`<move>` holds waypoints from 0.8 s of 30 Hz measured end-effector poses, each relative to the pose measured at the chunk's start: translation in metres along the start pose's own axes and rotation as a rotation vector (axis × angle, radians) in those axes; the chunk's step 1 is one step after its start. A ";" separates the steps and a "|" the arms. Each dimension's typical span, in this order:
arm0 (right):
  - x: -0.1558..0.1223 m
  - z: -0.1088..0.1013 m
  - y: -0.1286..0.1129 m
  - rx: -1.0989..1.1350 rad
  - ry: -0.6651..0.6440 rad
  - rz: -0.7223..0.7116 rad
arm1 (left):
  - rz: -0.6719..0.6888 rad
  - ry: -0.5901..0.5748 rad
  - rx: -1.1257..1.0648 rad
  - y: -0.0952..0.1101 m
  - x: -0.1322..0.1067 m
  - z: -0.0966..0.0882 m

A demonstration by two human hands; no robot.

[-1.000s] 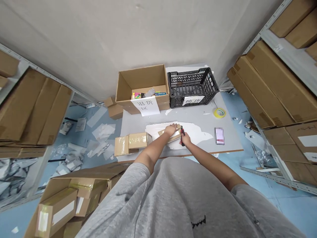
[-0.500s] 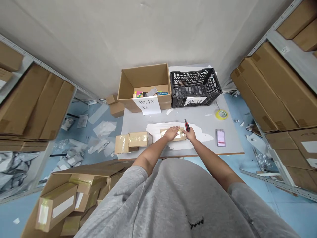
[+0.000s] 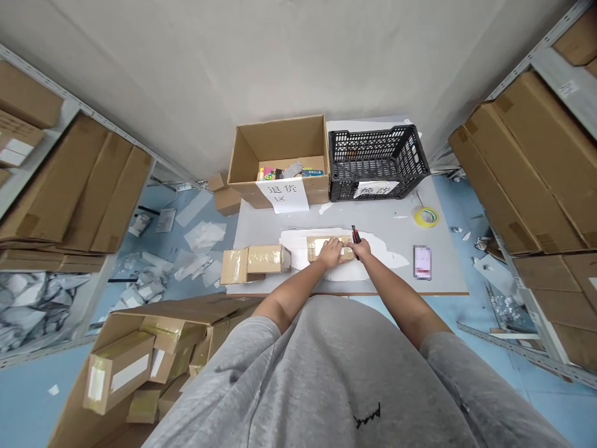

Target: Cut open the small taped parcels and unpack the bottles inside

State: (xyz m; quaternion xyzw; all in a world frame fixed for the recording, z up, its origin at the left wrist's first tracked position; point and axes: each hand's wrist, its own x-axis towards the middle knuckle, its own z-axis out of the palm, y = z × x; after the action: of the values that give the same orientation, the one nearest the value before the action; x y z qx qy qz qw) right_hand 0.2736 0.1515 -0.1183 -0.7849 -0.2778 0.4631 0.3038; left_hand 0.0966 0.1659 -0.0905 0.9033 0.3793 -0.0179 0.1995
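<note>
Head view, looking down at a grey table (image 3: 401, 233) from above. Near the middle of the near edge lies one small cardboard parcel (image 3: 317, 246), wrapped in clear tape. Its long axis runs left to right, parallel to the near edge. The left hand (image 3: 332, 253) lies flat on it, palm down and fingers stretched out, not clenched. The right hand (image 3: 362, 250) sits at the parcel's right end, closed around one red and black utility knife (image 3: 355, 233). The knife points away from the person, towards the far edge and across the parcel's length.

At the left edge lie two more taped parcels (image 3: 254, 261), touching each other, their length also running left to right. Along the far edge stand one open cardboard box (image 3: 280, 140) and, just beside it on the right, one black plastic crate (image 3: 377, 158). Each has a white paper label on its front.

Towards the right edge lies one roll of yellow tape (image 3: 426, 216). Nearer the person, one flat blurred object (image 3: 422, 261) lies well apart from the hands.

On the floor at lower left, one large carton (image 3: 186, 311) holds several taped parcels.
</note>
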 end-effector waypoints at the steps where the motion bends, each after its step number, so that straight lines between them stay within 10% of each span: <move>1: -0.002 -0.002 0.001 0.021 -0.014 -0.006 | -0.015 -0.012 0.000 0.002 0.003 -0.001; 12: -0.053 -0.068 0.061 0.094 -0.323 -0.185 | -0.040 -0.090 -0.040 0.004 0.019 -0.006; 24: -0.072 -0.057 0.068 0.145 -0.325 -0.099 | -0.018 0.006 -0.056 0.007 0.004 0.009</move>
State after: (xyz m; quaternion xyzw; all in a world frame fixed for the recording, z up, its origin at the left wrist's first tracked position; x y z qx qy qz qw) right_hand 0.3054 0.0423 -0.1063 -0.6612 -0.3272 0.5871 0.3332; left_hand 0.1053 0.1609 -0.0972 0.8941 0.3881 -0.0063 0.2235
